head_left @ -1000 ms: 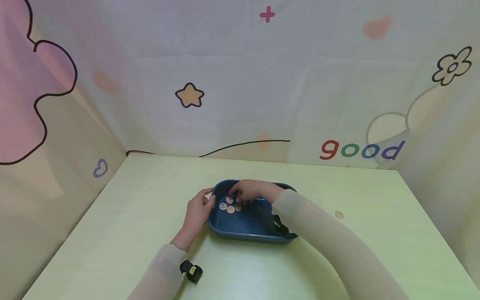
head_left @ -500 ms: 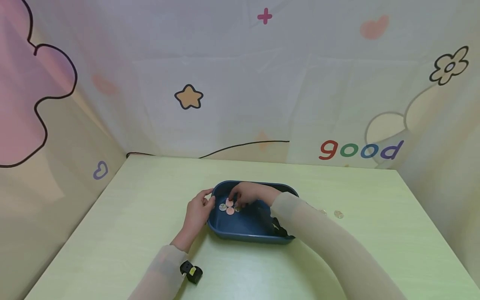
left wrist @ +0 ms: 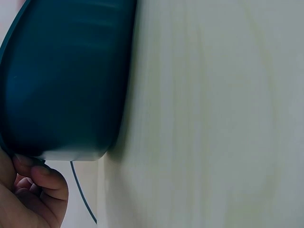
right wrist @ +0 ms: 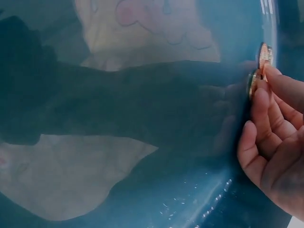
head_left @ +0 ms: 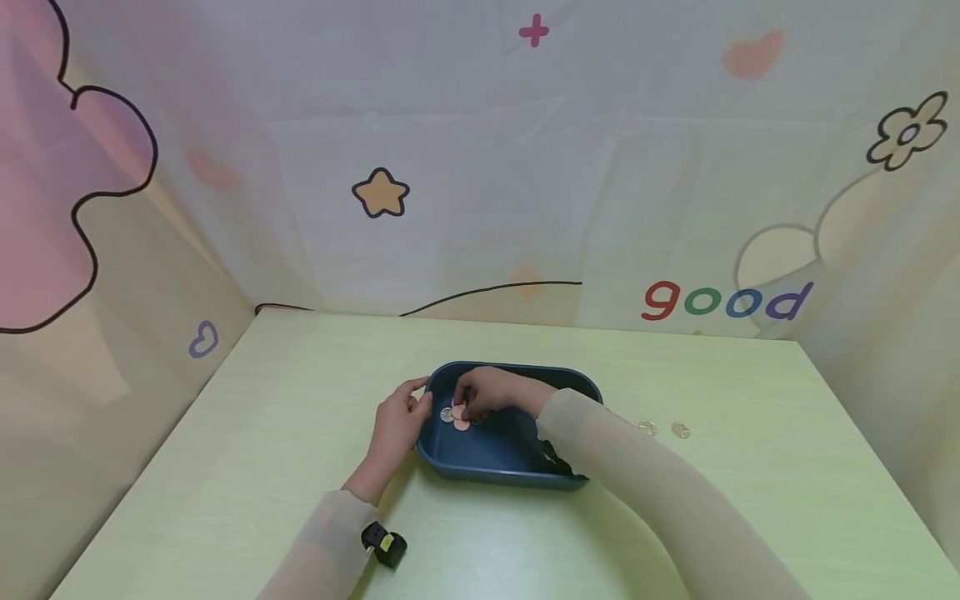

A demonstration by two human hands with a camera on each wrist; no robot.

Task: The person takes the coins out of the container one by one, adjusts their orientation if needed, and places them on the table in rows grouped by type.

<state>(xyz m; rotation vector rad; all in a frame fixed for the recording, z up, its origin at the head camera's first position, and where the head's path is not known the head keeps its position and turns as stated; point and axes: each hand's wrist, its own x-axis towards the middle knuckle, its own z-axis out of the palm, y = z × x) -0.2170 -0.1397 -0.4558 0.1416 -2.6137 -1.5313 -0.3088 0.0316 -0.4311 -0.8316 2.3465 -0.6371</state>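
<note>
At left, your left hand (head_left: 397, 422) grips the end of the blue tray (head_left: 510, 477). Inside it, beside the silver-coloured coin (head_left: 447, 414), the upper copper-coloured coin (head_left: 458, 412) has shifted nearer you and now overlaps the lower copper-coloured coin (head_left: 461, 425). Your right hand (head_left: 489, 389) appears to pinch the shifted one, presumably the piece being worked. Farther right, two pale coins (head_left: 681, 430) lie on the table (head_left: 757, 500).
</note>
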